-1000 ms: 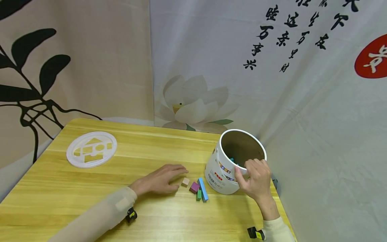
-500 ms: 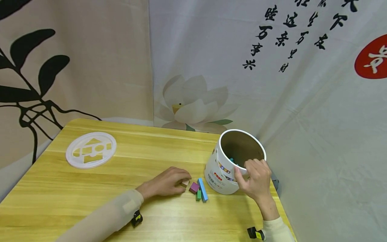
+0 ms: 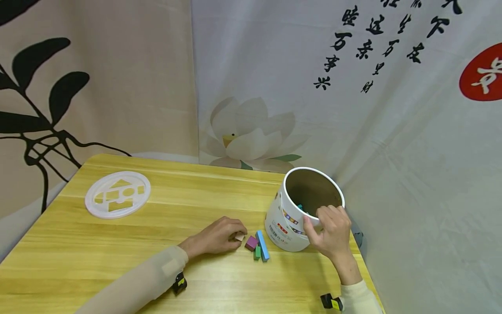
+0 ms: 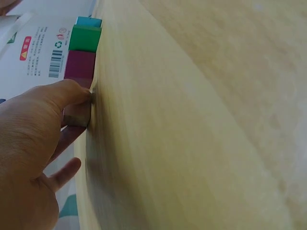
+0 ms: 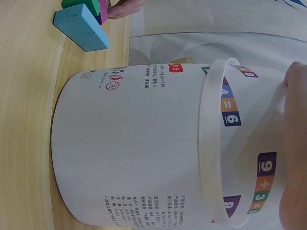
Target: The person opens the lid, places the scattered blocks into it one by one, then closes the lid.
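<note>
My left hand [image 3: 216,235] pinches a small plain wooden cube [image 4: 76,114] between thumb and fingers, low at the tabletop. Just to its right sit a purple block [image 3: 251,243], a small green block [image 3: 257,253] and a long blue block [image 3: 262,247], close together on the table. With the thumb outside and fingers over the rim, my right hand [image 3: 332,231] grips a white cardboard bucket [image 3: 285,233] printed with labels. A few teal blocks [image 3: 300,207] show inside it; the rest of its bottom is hidden.
A white oval plate with cut-out shapes [image 3: 92,205] lies at the table's back left. The wooden table [image 3: 188,183] backs onto a printed curtain [image 3: 251,65], and another pale cloth [image 3: 427,196] hangs along the right side.
My left hand has moved slightly right and closed its fingers on the wooden cube, which lay uncovered before. The right hand stays on the bucket's rim.
</note>
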A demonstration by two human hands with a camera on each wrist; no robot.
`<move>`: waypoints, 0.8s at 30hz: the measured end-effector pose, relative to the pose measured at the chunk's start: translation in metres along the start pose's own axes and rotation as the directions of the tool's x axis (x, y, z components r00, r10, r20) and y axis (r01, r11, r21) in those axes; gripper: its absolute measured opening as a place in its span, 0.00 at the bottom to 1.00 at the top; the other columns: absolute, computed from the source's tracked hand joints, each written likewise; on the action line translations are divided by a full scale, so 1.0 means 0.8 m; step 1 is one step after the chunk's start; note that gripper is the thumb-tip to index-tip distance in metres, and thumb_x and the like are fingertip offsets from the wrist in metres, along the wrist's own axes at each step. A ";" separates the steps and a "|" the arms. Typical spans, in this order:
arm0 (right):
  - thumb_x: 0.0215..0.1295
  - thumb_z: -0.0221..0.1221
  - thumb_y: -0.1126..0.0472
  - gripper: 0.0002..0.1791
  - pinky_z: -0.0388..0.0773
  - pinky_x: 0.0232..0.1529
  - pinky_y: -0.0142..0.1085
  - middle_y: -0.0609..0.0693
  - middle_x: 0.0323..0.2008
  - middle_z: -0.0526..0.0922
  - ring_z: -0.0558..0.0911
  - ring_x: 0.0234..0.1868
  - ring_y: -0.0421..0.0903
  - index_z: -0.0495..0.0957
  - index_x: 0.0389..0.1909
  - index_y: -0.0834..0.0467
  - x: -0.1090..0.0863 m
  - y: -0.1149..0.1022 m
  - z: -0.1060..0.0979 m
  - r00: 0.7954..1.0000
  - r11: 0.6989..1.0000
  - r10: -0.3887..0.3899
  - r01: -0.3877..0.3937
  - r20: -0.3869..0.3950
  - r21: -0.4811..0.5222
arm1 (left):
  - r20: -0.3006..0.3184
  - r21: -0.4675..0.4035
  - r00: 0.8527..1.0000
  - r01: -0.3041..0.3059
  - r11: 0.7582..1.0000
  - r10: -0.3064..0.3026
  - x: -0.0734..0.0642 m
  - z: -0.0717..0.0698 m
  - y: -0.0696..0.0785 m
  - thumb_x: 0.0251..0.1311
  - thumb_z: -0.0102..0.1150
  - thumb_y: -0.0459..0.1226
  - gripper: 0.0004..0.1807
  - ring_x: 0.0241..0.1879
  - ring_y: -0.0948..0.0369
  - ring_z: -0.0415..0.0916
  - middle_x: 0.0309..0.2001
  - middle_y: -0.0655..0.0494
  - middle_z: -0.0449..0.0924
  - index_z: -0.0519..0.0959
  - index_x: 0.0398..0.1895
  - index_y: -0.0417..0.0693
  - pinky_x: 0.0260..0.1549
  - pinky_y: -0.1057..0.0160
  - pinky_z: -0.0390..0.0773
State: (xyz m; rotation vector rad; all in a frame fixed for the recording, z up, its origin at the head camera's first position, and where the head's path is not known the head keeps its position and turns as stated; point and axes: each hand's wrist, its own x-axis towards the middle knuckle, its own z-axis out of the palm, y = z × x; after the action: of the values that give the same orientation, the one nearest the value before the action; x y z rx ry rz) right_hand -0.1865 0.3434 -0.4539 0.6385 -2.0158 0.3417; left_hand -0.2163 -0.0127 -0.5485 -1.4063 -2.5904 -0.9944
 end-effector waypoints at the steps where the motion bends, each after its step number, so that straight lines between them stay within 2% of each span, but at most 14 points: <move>1: 0.78 0.54 0.40 0.33 0.56 0.26 0.40 0.44 0.14 0.59 0.59 0.19 0.42 0.62 0.15 0.55 0.000 0.000 0.000 1.000 1.000 -0.001 0.001 0.002 -0.003 | 0.001 -0.003 1.000 0.004 1.000 -0.004 0.000 0.000 0.000 0.65 0.74 0.29 0.15 0.40 0.66 0.85 0.49 0.53 0.94 0.91 0.54 0.43 0.44 0.72 0.85; 5: 0.78 0.54 0.41 0.33 0.56 0.26 0.40 0.44 0.14 0.59 0.59 0.19 0.42 0.62 0.15 0.55 0.000 -0.001 0.000 1.000 1.000 -0.002 0.002 -0.002 0.000 | -0.012 -0.002 1.000 0.017 1.000 -0.017 -0.002 -0.002 0.000 0.66 0.75 0.31 0.14 0.42 0.66 0.85 0.49 0.54 0.93 0.91 0.54 0.43 0.44 0.71 0.86; 9: 0.78 0.55 0.41 0.33 0.55 0.26 0.40 0.44 0.14 0.59 0.59 0.19 0.42 0.62 0.15 0.55 0.001 0.000 0.001 1.000 1.000 -0.002 0.002 -0.002 0.002 | -0.039 0.015 0.998 0.044 0.999 -0.044 -0.004 -0.008 0.003 0.68 0.75 0.33 0.14 0.47 0.63 0.88 0.51 0.54 0.92 0.90 0.55 0.43 0.51 0.65 0.90; 15: 0.79 0.54 0.40 0.34 0.56 0.27 0.40 0.44 0.14 0.59 0.59 0.19 0.42 0.62 0.15 0.55 0.001 -0.001 0.001 1.000 1.000 0.000 0.000 0.000 0.001 | -0.074 -0.047 0.995 0.066 0.997 -0.069 0.003 -0.021 0.012 0.72 0.75 0.34 0.15 0.53 0.60 0.89 0.55 0.51 0.92 0.88 0.58 0.41 0.60 0.59 0.91; 20: 0.80 0.53 0.39 0.34 0.56 0.27 0.40 0.44 0.14 0.60 0.59 0.20 0.42 0.63 0.15 0.55 0.001 -0.002 0.000 1.000 1.000 0.007 -0.007 0.010 -0.006 | -0.147 -0.081 0.989 0.005 0.997 -0.017 0.017 -0.033 0.016 0.71 0.76 0.33 0.12 0.49 0.62 0.88 0.50 0.52 0.91 0.88 0.54 0.42 0.55 0.59 0.93; 22: 0.80 0.53 0.39 0.34 0.56 0.27 0.40 0.45 0.14 0.60 0.59 0.20 0.42 0.63 0.15 0.55 0.001 -0.002 0.000 1.000 1.000 0.010 -0.010 0.014 -0.006 | -0.184 -0.089 0.983 -0.032 0.995 0.016 0.024 -0.037 0.019 0.69 0.77 0.32 0.12 0.48 0.62 0.88 0.49 0.52 0.91 0.88 0.53 0.43 0.53 0.58 0.94; 24: 0.80 0.53 0.39 0.34 0.56 0.27 0.40 0.45 0.14 0.60 0.59 0.20 0.42 0.63 0.15 0.55 0.000 -0.002 -0.001 1.000 1.000 0.012 -0.012 0.015 -0.004 | -0.218 -0.088 0.975 -0.064 0.994 0.044 0.031 -0.041 0.023 0.68 0.78 0.32 0.12 0.47 0.63 0.87 0.48 0.53 0.91 0.88 0.51 0.43 0.51 0.60 0.93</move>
State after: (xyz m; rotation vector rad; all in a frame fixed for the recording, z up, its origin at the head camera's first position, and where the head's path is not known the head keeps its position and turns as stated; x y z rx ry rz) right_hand -0.1852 0.3421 -0.4535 0.6289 -2.0347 0.3411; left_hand -0.2255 -0.0051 -0.5046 -1.2985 -2.3668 -1.2026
